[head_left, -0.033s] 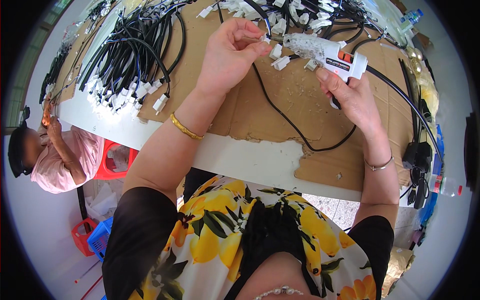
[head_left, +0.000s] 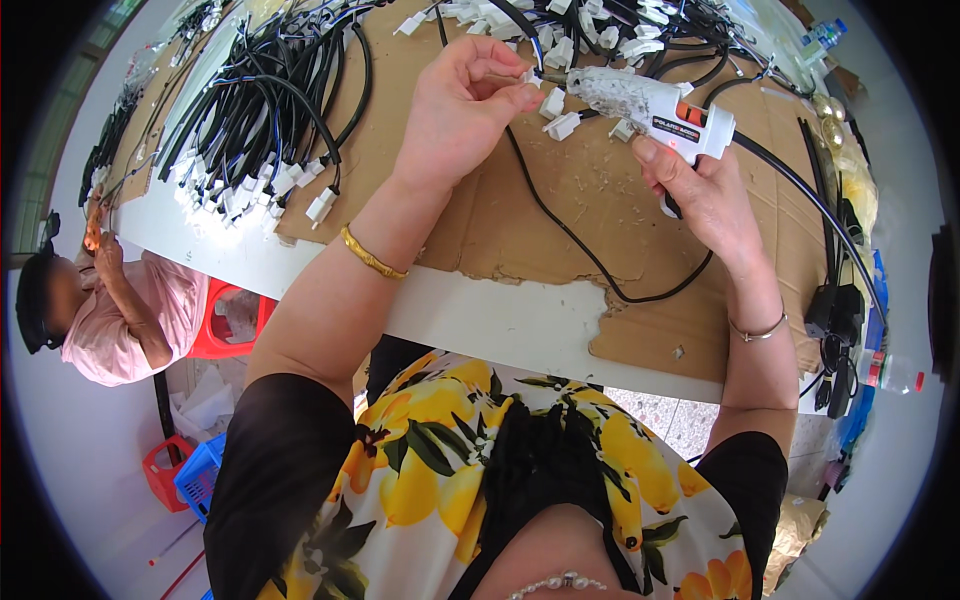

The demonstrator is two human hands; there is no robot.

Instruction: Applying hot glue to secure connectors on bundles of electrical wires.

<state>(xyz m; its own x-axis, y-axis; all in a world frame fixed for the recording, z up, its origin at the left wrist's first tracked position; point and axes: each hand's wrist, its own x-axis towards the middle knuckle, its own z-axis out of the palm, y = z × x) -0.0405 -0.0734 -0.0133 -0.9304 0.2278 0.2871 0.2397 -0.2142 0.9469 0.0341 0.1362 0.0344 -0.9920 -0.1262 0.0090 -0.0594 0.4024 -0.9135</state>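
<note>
Right fingers (head_left: 664, 163) grip a white glue gun (head_left: 648, 102).

A cable workshop — black cables (head_left: 275, 105) with blocky white plastic connectors (head_left: 322, 207) crowd a white table (head_left: 490, 320) partly spread with brown cardboard (head_left: 465, 235) — and a pink-shirted co-worker (head_left: 140, 335) works at left.

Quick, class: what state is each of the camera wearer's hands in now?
Left hand: closed, pinching a small white connector.
Right hand: closed, holding a white glue gun.
</note>
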